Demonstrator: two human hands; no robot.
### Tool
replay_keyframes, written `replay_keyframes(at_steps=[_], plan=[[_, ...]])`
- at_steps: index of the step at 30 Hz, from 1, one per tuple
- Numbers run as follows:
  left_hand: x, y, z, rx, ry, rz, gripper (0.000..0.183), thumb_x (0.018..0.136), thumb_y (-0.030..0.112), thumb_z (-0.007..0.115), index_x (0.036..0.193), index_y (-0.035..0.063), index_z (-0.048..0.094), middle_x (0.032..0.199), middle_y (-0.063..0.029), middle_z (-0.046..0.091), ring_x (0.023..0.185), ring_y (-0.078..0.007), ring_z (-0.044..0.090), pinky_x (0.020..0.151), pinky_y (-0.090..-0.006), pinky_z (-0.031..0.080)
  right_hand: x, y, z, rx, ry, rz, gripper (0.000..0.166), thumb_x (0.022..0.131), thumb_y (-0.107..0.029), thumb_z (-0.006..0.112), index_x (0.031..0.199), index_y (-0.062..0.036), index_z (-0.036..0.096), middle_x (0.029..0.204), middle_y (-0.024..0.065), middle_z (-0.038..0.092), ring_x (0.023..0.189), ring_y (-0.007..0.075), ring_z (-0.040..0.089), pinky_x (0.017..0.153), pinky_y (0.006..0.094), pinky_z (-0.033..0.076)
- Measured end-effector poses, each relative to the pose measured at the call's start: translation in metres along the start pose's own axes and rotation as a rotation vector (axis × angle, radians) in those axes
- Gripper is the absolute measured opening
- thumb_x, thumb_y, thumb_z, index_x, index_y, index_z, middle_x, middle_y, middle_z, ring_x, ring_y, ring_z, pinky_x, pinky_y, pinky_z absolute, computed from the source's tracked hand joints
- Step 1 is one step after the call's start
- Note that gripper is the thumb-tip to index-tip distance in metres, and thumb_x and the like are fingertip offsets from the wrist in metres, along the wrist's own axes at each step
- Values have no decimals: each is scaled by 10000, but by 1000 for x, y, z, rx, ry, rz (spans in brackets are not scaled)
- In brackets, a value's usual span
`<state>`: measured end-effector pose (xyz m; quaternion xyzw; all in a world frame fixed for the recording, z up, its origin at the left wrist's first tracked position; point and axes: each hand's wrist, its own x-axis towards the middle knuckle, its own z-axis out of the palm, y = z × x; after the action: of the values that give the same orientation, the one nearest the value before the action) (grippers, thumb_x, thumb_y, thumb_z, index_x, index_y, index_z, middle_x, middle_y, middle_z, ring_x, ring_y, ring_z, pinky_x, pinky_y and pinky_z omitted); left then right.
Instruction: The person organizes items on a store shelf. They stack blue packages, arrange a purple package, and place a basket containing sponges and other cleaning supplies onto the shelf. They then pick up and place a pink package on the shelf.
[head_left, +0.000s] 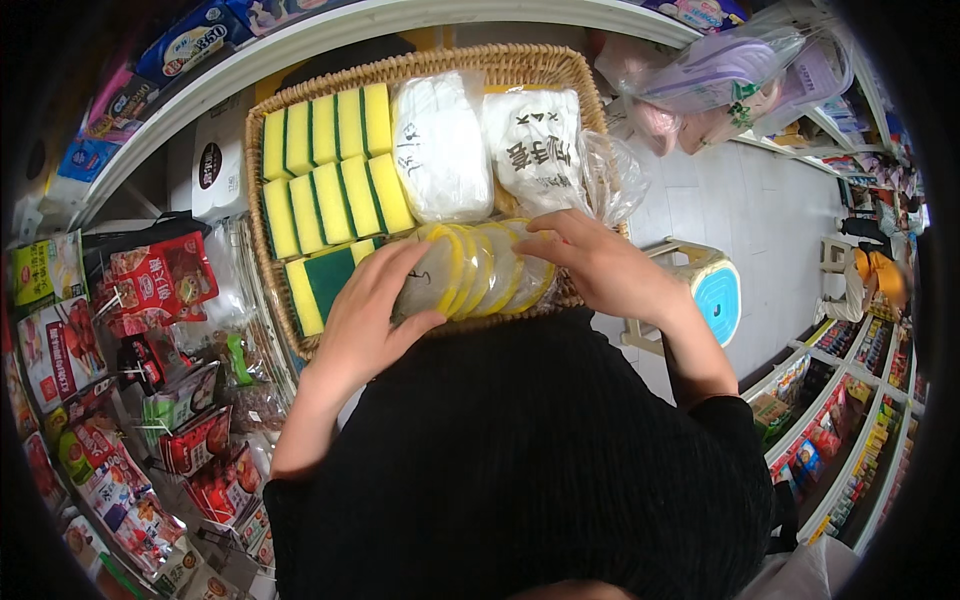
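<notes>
A wicker basket (517, 56) lies before me. Along its near side is a clear-wrapped row of round grey discs with yellow rims (480, 270). My left hand (371, 307) rests around the left end of this row, its thumb at the near edge and fingers over the top. My right hand (592, 259) lies over the right end, fingertips on the plastic. Yellow-and-green sponges (330, 172) stand in rows on the basket's left. Two plastic bags of white material, a left one (442, 150) and a printed right one (532, 142), lie behind the discs.
Red snack packets (161, 281) hang on a rack at left. A shelf edge (375, 22) runs beyond the basket. Bagged lilac slippers (712, 75) hang at upper right. A stool with a blue top (716, 304) stands on the right. Farther off is a person in orange (877, 277).
</notes>
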<state>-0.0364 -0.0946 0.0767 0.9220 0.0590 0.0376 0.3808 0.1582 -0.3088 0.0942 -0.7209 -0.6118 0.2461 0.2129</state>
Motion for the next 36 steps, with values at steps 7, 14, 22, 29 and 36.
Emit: replay_keyframes(at_steps=[7,14,22,29,36], plan=[[-7,-29,25,-41,-23,9,513,738,210,720,1170,57,489,1222,-130,518,1111,-354,503,922,-392,426,1,-9,12,-90,94,-42,685,637,89,598,1284,-91,467,1313,136,437,1242,332,393,1007,426,350],[3,-6,34,317,222,292,759,627,279,798,1284,117,452,1360,-121,398,1259,-292,388,1021,-477,315,24,10,18,18,158,-157,541,594,44,649,1123,-49,587,1147,101,576,1121,290,501,964,407,366],[22,-3,37,79,260,-73,511,622,148,759,1081,69,549,1126,-131,487,1061,-318,516,870,-363,456,56,9,-18,301,175,-54,426,787,-177,700,1166,-31,572,1123,104,593,1033,220,557,895,338,453],[-12,-36,10,-544,672,-67,677,743,21,688,1321,33,337,1168,-116,504,1036,-220,548,895,-354,477,106,41,-4,237,346,337,581,836,-312,649,1301,-30,444,1199,185,538,1047,248,573,880,340,464],[-46,-45,-28,-1076,1158,-143,670,761,126,620,1356,58,320,1280,-151,452,1127,-275,508,975,-433,429,123,7,14,-359,288,224,533,819,-251,651,1255,-20,448,1192,227,483,1037,343,548,851,389,496]])
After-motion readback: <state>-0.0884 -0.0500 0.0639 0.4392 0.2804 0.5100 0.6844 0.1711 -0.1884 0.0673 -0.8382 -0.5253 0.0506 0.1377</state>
